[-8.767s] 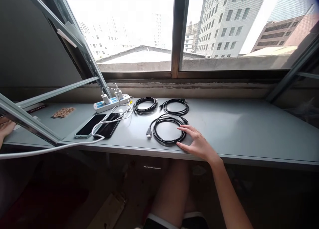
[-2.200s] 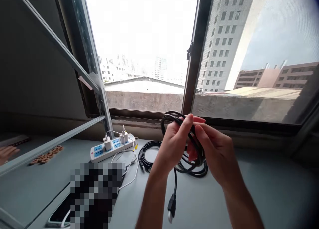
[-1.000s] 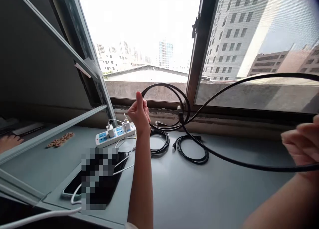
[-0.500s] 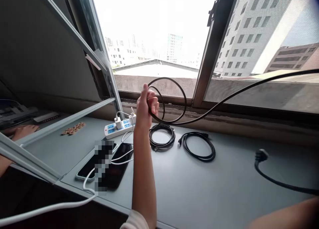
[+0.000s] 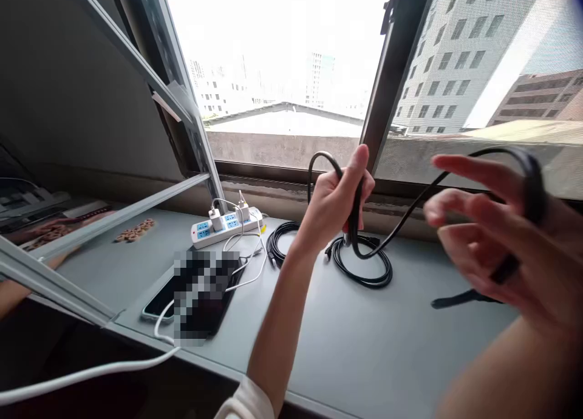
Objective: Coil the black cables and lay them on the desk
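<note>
At the far left, another person's forearm (image 5: 13, 297) lies behind the shelf rail (image 5: 132, 212); half a second ago the hand showed more plainly there. A thick white cable (image 5: 91, 378) runs in from the left edge to two dark phones (image 5: 157, 303), partly masked by blurred squares, while small brown pieces (image 5: 134, 231) lie farther back, unchanged. The white power strip (image 5: 228, 224) now shows its right end, which the left forearm covered before. Next comes one black coil (image 5: 279, 240) flat on the desk (image 5: 346, 346), its right side now hidden by that forearm.

The left hand (image 5: 341, 191) has shifted rightward and is closed around a black cable (image 5: 532, 191), thumb up, raised above the desk. The wide loop that hung beside it is smaller and stands to its left. Just below and right of that hand, the other black coil (image 5: 364, 276) lies where it was. The lifted cable dips, then rises to the right hand (image 5: 483, 224), which has come back into view. Its fingers are bent and partly spread, the cable crossing among them; whether they grip it cannot be told.
</note>
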The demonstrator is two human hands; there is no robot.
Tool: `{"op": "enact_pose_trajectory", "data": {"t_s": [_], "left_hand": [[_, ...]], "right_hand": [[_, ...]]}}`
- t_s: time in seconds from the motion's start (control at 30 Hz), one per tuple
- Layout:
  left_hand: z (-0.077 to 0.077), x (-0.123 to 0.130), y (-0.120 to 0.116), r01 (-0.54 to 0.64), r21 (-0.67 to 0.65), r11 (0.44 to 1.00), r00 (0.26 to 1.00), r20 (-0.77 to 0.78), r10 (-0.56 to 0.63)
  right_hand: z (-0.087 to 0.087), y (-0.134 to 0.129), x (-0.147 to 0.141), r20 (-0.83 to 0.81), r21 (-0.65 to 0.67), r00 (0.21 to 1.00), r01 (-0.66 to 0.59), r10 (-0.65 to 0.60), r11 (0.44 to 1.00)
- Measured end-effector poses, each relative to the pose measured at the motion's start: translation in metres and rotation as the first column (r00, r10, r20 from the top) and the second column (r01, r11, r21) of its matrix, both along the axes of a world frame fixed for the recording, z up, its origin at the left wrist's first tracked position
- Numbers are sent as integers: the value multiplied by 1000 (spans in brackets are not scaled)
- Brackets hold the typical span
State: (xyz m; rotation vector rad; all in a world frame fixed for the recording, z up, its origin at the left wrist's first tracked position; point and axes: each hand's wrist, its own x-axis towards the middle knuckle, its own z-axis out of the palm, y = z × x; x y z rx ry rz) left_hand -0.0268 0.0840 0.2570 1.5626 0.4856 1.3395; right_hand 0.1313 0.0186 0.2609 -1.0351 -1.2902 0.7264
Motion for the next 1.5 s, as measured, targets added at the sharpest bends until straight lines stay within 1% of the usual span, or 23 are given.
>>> {"op": "enact_pose_trajectory", "data": {"t_s": [0.1,0.17,0.3,0.37,0.43,0.5,0.57,0.67,0.8,0.87,0.9,0.97,1.03,1.07,1.13,1.2,1.27,1.3,1.37,1.43,1.5], "left_hand": [[-3,5,-6,-104,45,993,988,-106,109],[-3,9,-9,-125,41,991,984,-124,129],[-2,14,-9,-73,32,997,990,-116,76],[-3,15,-8,-66,43,997,987,-146,72],[-5,15,-8,-91,65,994,974,-201,102],[-7,15,-12,-138,93,986,956,-248,157],[-7,15,-18,-176,120,977,941,-270,203],[-5,16,-32,-156,158,975,937,-288,196],[-3,21,-51,-137,164,977,949,-259,177],[-6,22,-61,-166,151,974,957,-215,196],[-9,21,-68,-197,154,968,954,-198,226],[-19,16,-83,-290,174,941,929,-183,320],[-34,8,-100,-379,194,905,892,-185,413],[-42,5,-108,-403,191,895,879,-190,436],[-60,-1,-122,-407,137,903,874,-230,428],[-76,-2,-131,-343,82,936,890,-290,352],[-85,0,-132,-302,36,953,903,-310,298],[-86,0,-131,-307,18,952,907,-298,298],[-82,0,-125,-347,-10,938,908,-255,333],[-71,-4,-116,-393,4,919,895,-225,384],[-53,-11,-105,-437,54,898,869,-231,437]], "right_hand": [[-3,0,-17,248,-17,969,-10,14,1000],[-6,3,-22,361,-5,932,-13,14,1000],[-7,6,-23,402,25,914,-64,48,998],[-7,4,-22,420,12,904,-85,72,996],[-7,2,-23,461,-35,880,-113,116,993],[-6,1,-24,489,-67,858,-142,156,988],[-6,2,-25,471,-72,864,-163,178,984],[-4,4,-23,391,-37,903,-178,178,983],[-2,2,-16,269,47,958,-114,97,992],[0,-3,-13,208,90,977,-74,54,993],[1,-6,-11,182,108,983,-51,31,993],[4,-13,-9,130,135,991,19,-37,991],[7,-20,-6,76,139,991,99,-110,985],[8,-23,-5,58,138,989,124,-133,983],[9,-28,-3,59,135,987,137,-146,981],[8,-32,-2,103,139,987,112,-127,984],[7,-34,-3,154,134,983,77,-97,988],[7,-34,-4,175,124,982,54,-75,991],[6,-34,-7,198,99,980,4,-23,995],[6,-32,-8,199,71,980,-37,22,997],[5,-29,-8,189,56,981,-50,39,997]]}}
